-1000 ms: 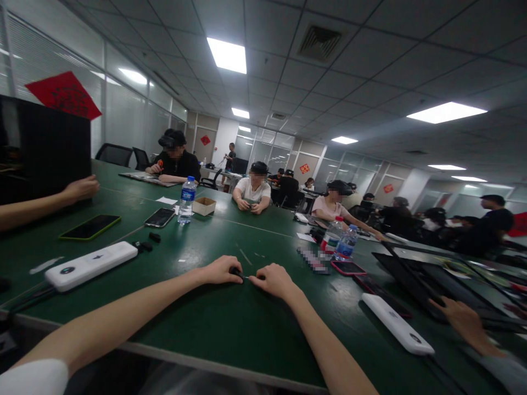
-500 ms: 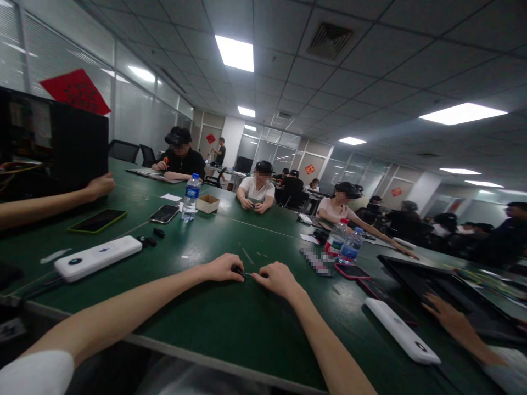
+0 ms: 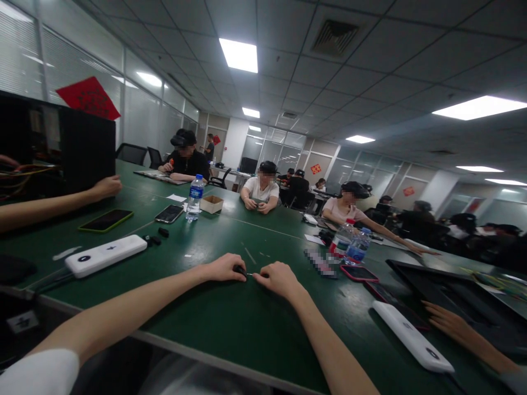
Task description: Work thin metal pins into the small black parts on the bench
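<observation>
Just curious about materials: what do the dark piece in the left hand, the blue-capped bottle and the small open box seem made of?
The dark piece in the left hand may be plastic, by its even black; it's too small to judge finish. The bottle: glossy plastic, likely, its body clear. The small open box: probably matt cardboard, with thin tan walls.

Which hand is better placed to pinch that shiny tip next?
Probably the right hand: it's beside the shiny tip, while the left hand holds the small black object. Whether the right touches the tip is unclear.

Green table [image 3: 214, 323] with 3 bottles [image 3: 194, 201], phones [image 3: 106, 220], small open box [image 3: 212, 205]
</observation>
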Motion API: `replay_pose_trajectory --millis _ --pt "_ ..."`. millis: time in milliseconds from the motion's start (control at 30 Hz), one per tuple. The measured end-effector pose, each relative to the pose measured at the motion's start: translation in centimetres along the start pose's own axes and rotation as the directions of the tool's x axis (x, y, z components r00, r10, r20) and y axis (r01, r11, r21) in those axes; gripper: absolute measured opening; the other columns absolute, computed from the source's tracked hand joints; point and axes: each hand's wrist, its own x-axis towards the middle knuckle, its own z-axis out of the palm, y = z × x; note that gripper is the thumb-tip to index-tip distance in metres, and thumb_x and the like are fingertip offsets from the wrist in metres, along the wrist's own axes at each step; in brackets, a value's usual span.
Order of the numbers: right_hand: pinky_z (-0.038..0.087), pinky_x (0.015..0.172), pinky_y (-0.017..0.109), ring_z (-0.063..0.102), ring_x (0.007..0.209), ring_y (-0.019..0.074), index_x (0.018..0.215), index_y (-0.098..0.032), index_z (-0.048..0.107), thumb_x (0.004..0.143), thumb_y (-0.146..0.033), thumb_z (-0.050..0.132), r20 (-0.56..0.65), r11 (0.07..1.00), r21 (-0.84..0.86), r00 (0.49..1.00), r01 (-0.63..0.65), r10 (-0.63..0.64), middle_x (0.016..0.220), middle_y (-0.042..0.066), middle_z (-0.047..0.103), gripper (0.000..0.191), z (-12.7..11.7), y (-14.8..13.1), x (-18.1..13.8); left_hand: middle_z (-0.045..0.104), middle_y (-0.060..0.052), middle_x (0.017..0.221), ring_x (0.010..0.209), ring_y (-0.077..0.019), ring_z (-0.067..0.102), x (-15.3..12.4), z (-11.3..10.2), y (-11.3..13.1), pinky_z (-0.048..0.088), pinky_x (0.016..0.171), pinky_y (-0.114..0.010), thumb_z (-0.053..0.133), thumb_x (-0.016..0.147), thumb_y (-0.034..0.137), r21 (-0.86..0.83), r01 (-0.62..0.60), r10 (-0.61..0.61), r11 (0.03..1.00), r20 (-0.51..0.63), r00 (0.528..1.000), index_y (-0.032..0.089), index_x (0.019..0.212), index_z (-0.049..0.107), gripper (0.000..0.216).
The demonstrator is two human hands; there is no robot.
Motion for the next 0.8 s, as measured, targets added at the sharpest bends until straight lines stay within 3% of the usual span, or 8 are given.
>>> replay_pose_trajectory --millis 500,800 --pt "0.042 0.066 0.025 0.064 0.073 0.0185 0.085 -0.024 0.073 0.09 -0.065 0.027 -0.031 1.0 -0.006 0.999 0.022 -0.022 0.081 0.007 0.072 0.062 0.42 -0.27 0.15 0.06 -0.002 0.083 0.074 -0.0147 0.055 0.22 0.06 -0.25 0.038 0.063 -0.023 0.066 0.08 0.045 0.028 -0.008 0.009 1.0 -0.034 0.999 0.018 0.093 0.067 0.031" --pt "0.041 0.065 0.024 0.064 0.073 0.0174 0.084 -0.024 0.073 0.09 -0.065 0.028 -0.067 0.999 0.053 0.998 0.009 -0.005 0.08 0.005 0.072 0.061 0.96 -0.35 0.29 0.061 -0.002 0.086 0.077 -0.0151 0.055 0.24 -0.04 -0.49 0.039 0.067 -0.024 0.066 0.079 0.043 0.02 0.01 -0.01 1.0 -0.02 1.0 0.018 0.092 0.068 0.028"
